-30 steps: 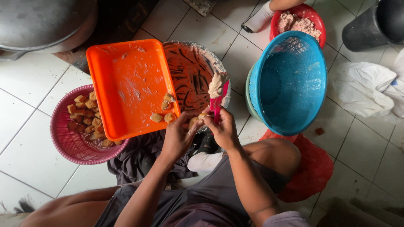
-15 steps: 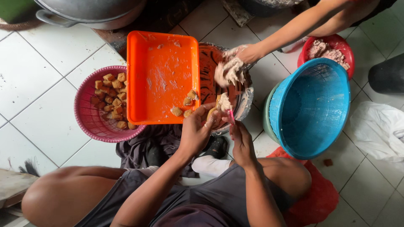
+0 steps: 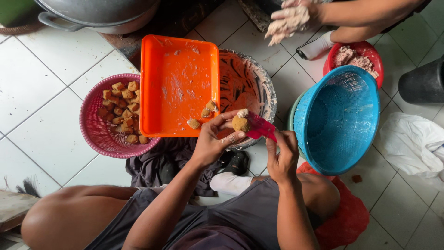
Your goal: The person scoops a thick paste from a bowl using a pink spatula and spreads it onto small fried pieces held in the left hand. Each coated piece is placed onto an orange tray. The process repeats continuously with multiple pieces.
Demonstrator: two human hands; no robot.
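My left hand holds a brown fried tofu piece with pale filling on top, just over the near rim of a smeared bowl. My right hand grips a pink scraper whose blade touches the tofu. An orange tray lies across the bowl and carries three filled pieces near its front edge. To the left, a pink basket holds several fried tofu pieces.
A blue basket stands at the right, with a red bowl of pale mixture behind it. Another person's paste-covered hand reaches in at top. A large metal pot, a black bucket, white cloth, red bag.
The other person's hand has lifted out of the bowl and pulled back to the top. My hands now hold the tofu and scraper together, slightly nearer me.
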